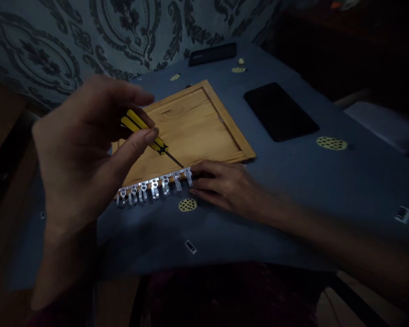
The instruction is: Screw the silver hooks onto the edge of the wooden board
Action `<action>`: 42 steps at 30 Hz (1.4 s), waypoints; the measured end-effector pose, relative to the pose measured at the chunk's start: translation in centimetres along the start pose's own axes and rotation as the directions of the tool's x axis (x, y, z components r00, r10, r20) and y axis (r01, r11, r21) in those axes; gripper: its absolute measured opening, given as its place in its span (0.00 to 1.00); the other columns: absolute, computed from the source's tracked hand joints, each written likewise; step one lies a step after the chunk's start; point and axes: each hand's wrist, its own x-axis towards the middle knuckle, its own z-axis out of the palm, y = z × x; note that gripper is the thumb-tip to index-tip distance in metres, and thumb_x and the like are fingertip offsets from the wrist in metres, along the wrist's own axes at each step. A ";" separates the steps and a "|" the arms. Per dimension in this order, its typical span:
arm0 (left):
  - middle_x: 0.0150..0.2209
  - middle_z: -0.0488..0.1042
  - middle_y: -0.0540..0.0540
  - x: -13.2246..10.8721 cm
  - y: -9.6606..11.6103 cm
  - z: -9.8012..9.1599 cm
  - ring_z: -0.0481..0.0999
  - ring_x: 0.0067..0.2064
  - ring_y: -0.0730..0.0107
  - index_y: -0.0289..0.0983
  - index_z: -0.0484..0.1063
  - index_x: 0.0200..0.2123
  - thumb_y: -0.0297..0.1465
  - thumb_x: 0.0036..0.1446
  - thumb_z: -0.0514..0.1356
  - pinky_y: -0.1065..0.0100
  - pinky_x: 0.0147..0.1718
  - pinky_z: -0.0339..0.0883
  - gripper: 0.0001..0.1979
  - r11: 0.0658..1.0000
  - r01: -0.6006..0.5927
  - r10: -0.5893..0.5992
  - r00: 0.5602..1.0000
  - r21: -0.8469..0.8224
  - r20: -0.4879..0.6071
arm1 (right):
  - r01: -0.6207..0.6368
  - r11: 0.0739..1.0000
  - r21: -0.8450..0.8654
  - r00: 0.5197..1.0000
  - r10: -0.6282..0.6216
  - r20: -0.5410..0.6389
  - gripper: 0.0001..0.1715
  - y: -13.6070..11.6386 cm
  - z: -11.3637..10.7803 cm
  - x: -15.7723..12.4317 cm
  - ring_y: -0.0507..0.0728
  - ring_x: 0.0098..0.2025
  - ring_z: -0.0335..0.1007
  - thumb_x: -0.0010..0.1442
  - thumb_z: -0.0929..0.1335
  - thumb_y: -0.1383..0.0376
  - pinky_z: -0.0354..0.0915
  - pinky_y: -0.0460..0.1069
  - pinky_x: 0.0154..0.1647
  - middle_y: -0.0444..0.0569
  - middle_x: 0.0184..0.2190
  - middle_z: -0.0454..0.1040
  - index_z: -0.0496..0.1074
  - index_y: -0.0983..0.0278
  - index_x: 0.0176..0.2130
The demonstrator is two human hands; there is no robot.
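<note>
My left hand (98, 136) is closed round the yellow and black handle of a screwdriver (146, 131), pinched between thumb and fingers. Its thin shaft slants down to the right, the tip close to the right end of a metal hook strip (154, 184). That silvery strip, with several hooks hanging down, lies along the near edge of a framed wooden board (191, 122). At the strip's right end, my right hand (225, 184) has its fingers closed on the strip and the board's edge.
The board rests on a blue-covered table (276, 181) with yellow dotted prints. A dark phone (281, 111) lies right of the board, and another dark device (213, 54) lies behind it. A small pale object (241, 61) sits nearby. Patterned fabric (122, 32) rises behind.
</note>
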 end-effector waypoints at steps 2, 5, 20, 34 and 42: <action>0.41 0.79 0.48 -0.1 0.0 0.2 0.81 0.44 0.60 0.43 0.77 0.46 0.27 0.60 0.69 0.58 0.39 0.77 0.12 1.000 0.016 -0.016 1.000 0.012 0.001 | 0.001 1.000 0.006 1.000 -0.001 -0.002 0.10 0.0 0.0 0.0 0.60 0.43 0.81 0.68 0.69 0.66 0.80 0.55 0.42 0.57 0.47 0.79 0.81 0.68 0.40; 0.41 0.80 0.49 -0.2 -0.1 0.9 0.81 0.42 0.63 0.42 0.77 0.45 0.27 0.59 0.69 0.62 0.38 0.77 0.11 0.999 -0.020 0.019 1.000 0.041 0.022 | -0.011 1.000 0.011 1.000 0.010 0.010 0.10 0.1 -0.1 -0.1 0.60 0.43 0.81 0.69 0.69 0.66 0.80 0.55 0.42 0.57 0.48 0.79 0.81 0.68 0.41; 0.41 0.80 0.52 -0.3 -0.4 1.6 0.82 0.41 0.67 0.44 0.75 0.45 0.25 0.62 0.67 0.64 0.39 0.79 0.11 0.999 0.017 -0.021 0.997 0.041 0.080 | -0.027 1.000 0.004 0.999 0.027 0.035 0.11 0.2 0.0 0.0 0.58 0.43 0.80 0.70 0.68 0.64 0.78 0.54 0.42 0.56 0.49 0.79 0.80 0.66 0.42; 0.42 0.81 0.51 -0.2 -0.5 1.7 0.82 0.39 0.65 0.45 0.74 0.46 0.33 0.65 0.65 0.65 0.38 0.77 0.07 0.983 -0.041 0.021 0.994 0.177 0.111 | -0.039 0.999 0.009 0.998 0.038 0.054 0.11 0.0 -0.1 0.0 0.58 0.44 0.80 0.70 0.68 0.64 0.78 0.54 0.43 0.55 0.49 0.79 0.81 0.66 0.43; 0.40 0.80 0.51 0.1 -0.8 2.2 0.82 0.38 0.66 0.43 0.73 0.46 0.36 0.67 0.62 0.67 0.40 0.74 0.07 0.958 -0.100 0.064 0.988 0.268 0.139 | -0.032 0.999 0.009 0.998 0.032 0.045 0.10 0.0 -0.3 0.1 0.59 0.45 0.80 0.69 0.68 0.66 0.79 0.55 0.43 0.56 0.49 0.79 0.81 0.67 0.42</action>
